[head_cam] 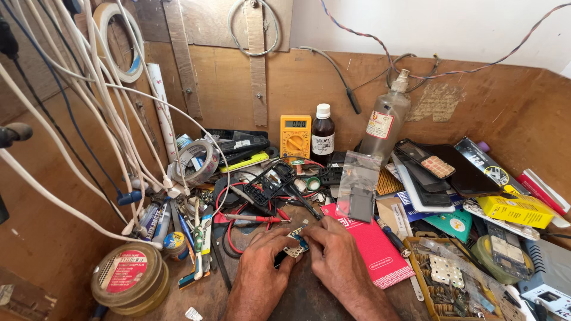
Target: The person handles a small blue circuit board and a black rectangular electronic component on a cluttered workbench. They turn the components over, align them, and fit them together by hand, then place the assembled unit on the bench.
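Head view: both hands meet low at the centre of the cluttered wooden bench, pinching a small pale circuit board with a blue edge between them. Left hand grips its near side, fingers curled; right hand clamps the far side, steadying it. Red-handled probes and a yellow multimeter lie within reach behind.

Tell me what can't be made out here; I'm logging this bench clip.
Head view:
- Small board: mostly covered by left hand and right hand; parts too small.
- Tin: label blurred.
- Grey box: cut off by right edge.
- Tray contents: too small.
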